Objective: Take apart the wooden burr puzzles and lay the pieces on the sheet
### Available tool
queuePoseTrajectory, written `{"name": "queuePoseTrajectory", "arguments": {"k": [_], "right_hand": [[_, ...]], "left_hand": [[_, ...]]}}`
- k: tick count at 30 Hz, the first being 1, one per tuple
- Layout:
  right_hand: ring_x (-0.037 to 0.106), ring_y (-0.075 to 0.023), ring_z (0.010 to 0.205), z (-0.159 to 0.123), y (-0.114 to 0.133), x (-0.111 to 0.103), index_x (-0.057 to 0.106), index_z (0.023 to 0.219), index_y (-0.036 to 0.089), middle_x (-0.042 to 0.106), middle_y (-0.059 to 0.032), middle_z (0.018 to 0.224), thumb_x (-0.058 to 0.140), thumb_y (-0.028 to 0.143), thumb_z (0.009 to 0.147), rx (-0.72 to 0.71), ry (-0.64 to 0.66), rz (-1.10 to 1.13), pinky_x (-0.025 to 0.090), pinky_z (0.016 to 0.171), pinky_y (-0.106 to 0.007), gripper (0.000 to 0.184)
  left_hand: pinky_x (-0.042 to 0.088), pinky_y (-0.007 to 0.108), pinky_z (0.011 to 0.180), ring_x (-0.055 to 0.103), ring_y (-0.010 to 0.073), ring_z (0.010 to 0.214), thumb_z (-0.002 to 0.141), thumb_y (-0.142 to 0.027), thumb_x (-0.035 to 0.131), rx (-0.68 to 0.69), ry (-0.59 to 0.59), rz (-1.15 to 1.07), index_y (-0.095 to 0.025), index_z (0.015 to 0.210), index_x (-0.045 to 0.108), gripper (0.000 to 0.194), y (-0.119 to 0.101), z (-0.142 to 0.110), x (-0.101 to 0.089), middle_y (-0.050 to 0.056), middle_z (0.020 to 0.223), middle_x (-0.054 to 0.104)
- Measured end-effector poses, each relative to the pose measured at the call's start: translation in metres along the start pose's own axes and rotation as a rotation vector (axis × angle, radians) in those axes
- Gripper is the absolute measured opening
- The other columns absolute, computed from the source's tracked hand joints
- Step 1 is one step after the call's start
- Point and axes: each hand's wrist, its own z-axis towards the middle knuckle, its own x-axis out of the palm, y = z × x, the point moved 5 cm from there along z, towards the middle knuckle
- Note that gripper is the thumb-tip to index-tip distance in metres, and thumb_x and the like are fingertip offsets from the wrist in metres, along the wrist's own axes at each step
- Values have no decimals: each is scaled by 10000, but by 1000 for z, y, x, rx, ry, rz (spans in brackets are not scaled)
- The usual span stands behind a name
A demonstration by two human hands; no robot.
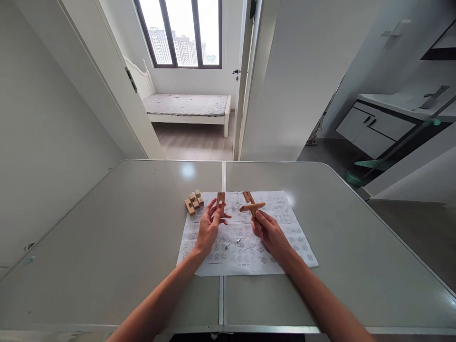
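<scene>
My left hand (211, 225) is closed on a flat brown wooden piece (220, 199) with a notch or hole, held upright by the thumb and fingers. To its right, my right hand (266, 229) grips two wooden pieces crossed over each other: a slotted upright one (248, 196) and a pointed wooden bar (257, 206) lying across it. Both hands are above a white sheet printed with small diagrams (245, 259). A cluster of lighter notched wooden blocks (194, 202) sits left of my left hand, at the sheet's upper left corner.
Two small silvery bits (238, 241) lie on the sheet; their kind is too small to tell. The grey table (142, 247) has a metal seam down its middle. Beyond it are a doorway, a bed (188, 105) and a window (181, 33). A sink cabinet (377, 124) stands far right.
</scene>
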Motion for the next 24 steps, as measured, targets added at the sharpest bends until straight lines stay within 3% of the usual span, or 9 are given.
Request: {"name": "queuePoseTrajectory", "arguments": {"k": [5, 10, 13, 17, 20, 24], "right_hand": [[282, -90, 531, 0, -1, -1, 653, 779, 184, 393, 57, 609, 831, 570, 833, 8, 10, -9, 242, 480, -261, 429], [294, -93, 528, 0, -2, 0, 658, 782, 184, 398, 56, 600, 819, 577, 841, 7, 26, -29, 243, 476, -263, 429], [292, -96, 524, 0, -1, 1, 652, 772, 184, 407, 54, 596, 816, 571, 841, 9, 33, -42, 230, 475, -268, 426], [279, -99, 515, -1, 0, 3, 645, 781, 187, 408, 58, 589, 798, 555, 859, 11, 49, -61, 220, 482, -276, 406], [284, -101, 519, -3, 0, 6, 632, 790, 190, 414, 57, 593, 775, 521, 890, 17, 87, -68, 215, 496, -278, 374], [297, -108, 522, -8, 0, 11, 590, 773, 198, 412, 53, 585, 735, 490, 922, 57, 209, -66, 217, 513, -282, 358]], "left_hand": [[594, 398, 949, 717, 289, 1164, 963, -359, 672, -36, -74, 59, -240, 1540, 462, 625, -1, 2, -7, 153, 1492, 562], [435, 458, 1175, 578, 307, 1385, 938, -314, 704, -119, -75, 79, -215, 1608, 374, 754, -9, -3, -12, 149, 1389, 670], [409, 447, 1191, 533, 297, 1429, 933, -296, 708, -97, -92, 103, -232, 1605, 371, 754, -16, -8, -13, 163, 1492, 594], [491, 408, 1101, 573, 289, 1376, 937, -297, 698, 37, -98, 192, -257, 1459, 529, 550, -23, -13, -7, 142, 1632, 422], [489, 403, 1086, 619, 273, 1298, 977, -377, 656, 76, -10, 249, -217, 1297, 626, 359, -25, -17, 1, 143, 1489, 565], [480, 431, 1091, 590, 302, 1332, 952, -486, 697, 37, 206, 210, -223, 1325, 616, 464, -24, -22, 15, 153, 1428, 617]]}}
